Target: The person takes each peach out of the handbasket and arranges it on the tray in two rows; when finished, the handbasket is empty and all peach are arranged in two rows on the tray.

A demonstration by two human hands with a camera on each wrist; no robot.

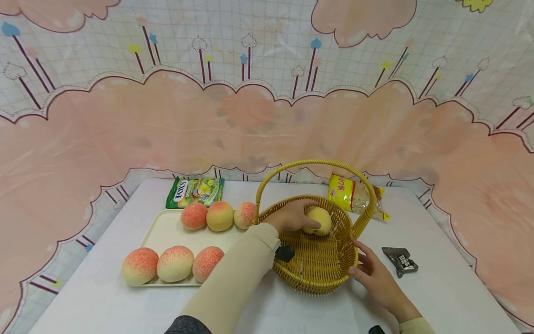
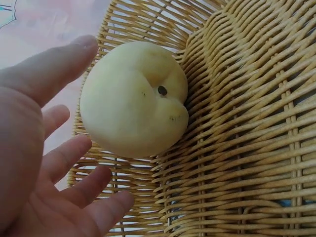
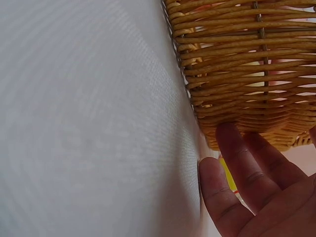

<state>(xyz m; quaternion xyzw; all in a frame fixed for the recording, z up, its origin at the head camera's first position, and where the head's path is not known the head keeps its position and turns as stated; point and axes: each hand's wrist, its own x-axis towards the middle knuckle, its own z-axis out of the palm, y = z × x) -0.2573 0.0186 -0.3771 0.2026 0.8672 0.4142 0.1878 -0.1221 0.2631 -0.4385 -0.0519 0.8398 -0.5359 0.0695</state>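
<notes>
A pale yellow peach (image 1: 319,220) lies inside a woven wicker basket (image 1: 310,283) with a tall arched handle. My left hand (image 1: 292,216) reaches into the basket beside the peach. In the left wrist view, the thumb and fingers of my left hand (image 2: 54,163) are spread around one side of the peach (image 2: 131,98), its dimpled end facing the camera. On the basket's right side, my right hand (image 1: 377,278) touches the outer wall near the handle's base. Extended fingers (image 3: 247,165) rest against the weave in the right wrist view.
Left of the basket, a cream tray (image 1: 164,232) bears several red-tinged peaches (image 1: 175,263) in two rows. A green candy bag (image 1: 196,191) lies behind it. A yellow snack packet (image 1: 342,188) sits behind the basket, and a small black packet (image 1: 400,260) to its right.
</notes>
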